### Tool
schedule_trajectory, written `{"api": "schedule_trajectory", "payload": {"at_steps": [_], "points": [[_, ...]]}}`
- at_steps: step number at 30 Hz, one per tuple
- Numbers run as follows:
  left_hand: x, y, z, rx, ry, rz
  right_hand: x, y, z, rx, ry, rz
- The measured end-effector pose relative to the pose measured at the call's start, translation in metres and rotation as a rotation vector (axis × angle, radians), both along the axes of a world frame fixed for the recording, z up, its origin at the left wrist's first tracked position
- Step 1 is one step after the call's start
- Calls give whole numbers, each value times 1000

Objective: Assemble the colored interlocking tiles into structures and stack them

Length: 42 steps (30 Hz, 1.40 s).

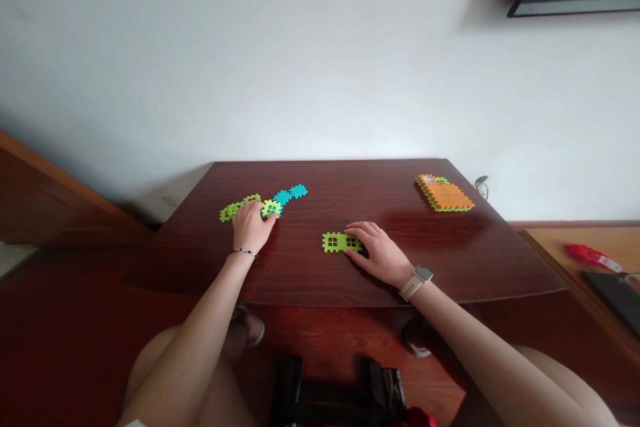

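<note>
My left hand (253, 223) is closed on a lime-green window tile (271, 208), a square puzzle piece with toothed edges and a four-pane opening. Under and beside that hand lie more lime-green tiles (229, 212), partly covered by the fingers. Blue tiles (290, 195) with the same toothed edges lie just behind it. Near the table's middle, a green strip of window tiles (333, 242) rests flat. My right hand (375, 250) has its thumb and fingers around the strip's right end, hiding part of it.
An orange-and-green stack of joined tiles (447, 195) sits at the back right of the dark wooden table (310, 280). A white wall rises behind. At the far right, a lower wooden surface (555, 247) holds a red object (590, 255).
</note>
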<state>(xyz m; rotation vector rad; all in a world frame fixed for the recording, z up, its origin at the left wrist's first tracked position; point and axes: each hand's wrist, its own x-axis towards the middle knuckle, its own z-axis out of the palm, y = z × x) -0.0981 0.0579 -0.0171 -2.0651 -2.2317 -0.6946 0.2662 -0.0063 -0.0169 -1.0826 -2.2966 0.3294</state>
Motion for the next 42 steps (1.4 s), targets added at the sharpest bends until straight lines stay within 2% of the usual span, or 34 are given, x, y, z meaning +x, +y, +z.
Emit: {"api": "schedule_trajectory", "payload": {"at_steps": [3,8,10,12,15,18,21,24,29,37,42], "points": [[7,5,1,91,-286,-43,-1,-1,1,-4,-18,-7],[36,-2,2,15,-1145,-124,-1,-2,2,-5,-30,-8],[49,-8,2,-20,-1287,-165,-1,-2,1,-4,-30,-2],[60,-15,2,-69,-1334,-216,0,-2,-1,-4,-28,1],[75,-25,3,-136,-1315,-302,0,-1,-1,-4,-25,5],[88,-30,3,-179,-1198,-435,-1,-2,0,0,-35,13],[98,-30,1,-234,-1058,-558,-1,-2,1,-4,-43,17],[103,-26,0,-248,-969,-623,-1,-3,2,-13,-49,10],[106,-21,-2,-189,-870,-661,-1,-4,3,-17,-58,15],[105,-21,-2,-156,-710,-646,-1,-5,5,-21,-79,26],[102,-17,1,-167,-607,-683,-2,-6,6,-13,-98,27]]}}
